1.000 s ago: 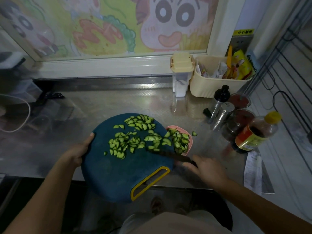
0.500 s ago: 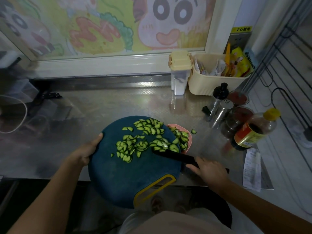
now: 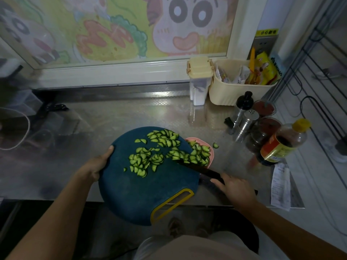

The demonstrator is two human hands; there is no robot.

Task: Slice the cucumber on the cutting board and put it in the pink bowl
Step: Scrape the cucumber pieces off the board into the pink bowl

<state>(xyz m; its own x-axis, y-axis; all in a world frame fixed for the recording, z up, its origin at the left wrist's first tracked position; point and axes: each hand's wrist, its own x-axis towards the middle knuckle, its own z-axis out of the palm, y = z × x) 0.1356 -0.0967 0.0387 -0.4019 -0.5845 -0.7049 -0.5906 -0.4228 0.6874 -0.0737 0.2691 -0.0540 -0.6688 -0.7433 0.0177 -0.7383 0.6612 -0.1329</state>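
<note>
Slices (image 3: 146, 160) swept from board (image 3: 131, 194) to bowl (image 3: 211, 153).
Left hand (image 3: 95, 164) grips the board's edge, overlapping the bowl; right hand (image 3: 234, 190) clasps the knife (image 3: 199, 168), pushing slices across.

dark teal board (image 3: 131, 192), yellow handle; green cucumber slices (image 3: 142, 160); pink bowl (image 3: 208, 147)

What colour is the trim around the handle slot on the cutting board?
Yellow trim, on a dark teal cutting board; the head view shows it.

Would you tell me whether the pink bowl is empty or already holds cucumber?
It holds cucumber: green slices lie inside the pink bowl, though many more sit on the cutting board.
</note>
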